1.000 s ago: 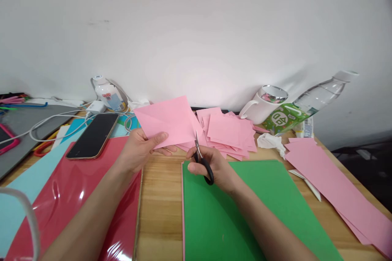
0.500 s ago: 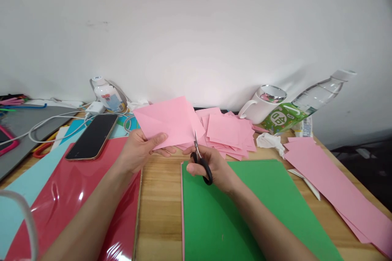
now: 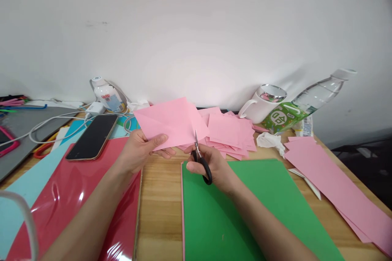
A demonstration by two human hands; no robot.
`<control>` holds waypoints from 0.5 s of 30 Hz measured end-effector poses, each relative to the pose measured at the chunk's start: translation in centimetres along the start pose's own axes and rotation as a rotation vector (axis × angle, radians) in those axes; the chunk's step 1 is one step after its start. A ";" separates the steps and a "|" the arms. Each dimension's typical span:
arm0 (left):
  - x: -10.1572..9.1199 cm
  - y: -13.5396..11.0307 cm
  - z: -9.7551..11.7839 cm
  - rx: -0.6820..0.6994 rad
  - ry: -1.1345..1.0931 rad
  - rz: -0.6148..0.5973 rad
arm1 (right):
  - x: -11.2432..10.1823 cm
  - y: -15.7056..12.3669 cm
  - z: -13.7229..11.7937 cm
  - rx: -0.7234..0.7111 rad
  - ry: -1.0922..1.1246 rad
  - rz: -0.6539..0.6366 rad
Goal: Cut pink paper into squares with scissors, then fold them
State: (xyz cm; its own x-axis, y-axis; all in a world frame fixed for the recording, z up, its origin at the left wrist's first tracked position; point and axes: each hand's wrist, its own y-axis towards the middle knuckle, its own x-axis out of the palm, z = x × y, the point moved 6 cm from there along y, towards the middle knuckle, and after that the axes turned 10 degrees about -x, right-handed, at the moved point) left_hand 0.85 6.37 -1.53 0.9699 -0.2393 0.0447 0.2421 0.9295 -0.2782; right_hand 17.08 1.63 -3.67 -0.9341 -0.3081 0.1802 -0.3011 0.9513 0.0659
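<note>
My left hand (image 3: 139,151) pinches a folded pink paper sheet (image 3: 170,123) by its lower left edge and holds it up above the wooden desk (image 3: 159,204). My right hand (image 3: 211,165) is closed on black-handled scissors (image 3: 200,159). The blades point up and meet the sheet's lower right edge. Behind them lies a pile of cut pink squares (image 3: 229,132).
A green sheet (image 3: 245,216) lies under my right forearm, a glossy red sheet (image 3: 76,200) under the left. A phone (image 3: 93,136) and cables sit at the left; a white mug (image 3: 263,104), a tilted water bottle (image 3: 309,100) and long pink strips (image 3: 330,183) at the right.
The pink sheet has shifted slightly to the right over the scissor blades. Both hands stay almost where they were.
</note>
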 end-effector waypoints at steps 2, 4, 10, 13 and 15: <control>0.0 0.0 0.0 -0.005 -0.002 0.000 | 0.0 0.0 0.1 -0.001 0.008 0.005; 0.1 -0.1 0.1 -0.001 -0.004 -0.003 | -0.1 0.0 0.3 -0.007 0.010 0.009; 0.1 0.0 0.1 0.016 0.024 -0.002 | -0.2 0.0 0.6 -0.016 -0.011 0.011; 0.0 0.0 0.1 0.013 0.027 -0.008 | -0.2 0.0 0.5 -0.015 -0.005 0.018; 0.1 0.0 0.1 0.016 0.025 -0.015 | -0.1 0.0 0.4 -0.020 0.002 0.018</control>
State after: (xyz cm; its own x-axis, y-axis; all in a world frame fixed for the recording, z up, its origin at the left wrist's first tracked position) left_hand 0.95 6.41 -1.45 0.9653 -0.2598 0.0249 0.2571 0.9301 -0.2624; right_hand 17.13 1.66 -4.09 -0.9389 -0.2911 0.1838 -0.2805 0.9564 0.0819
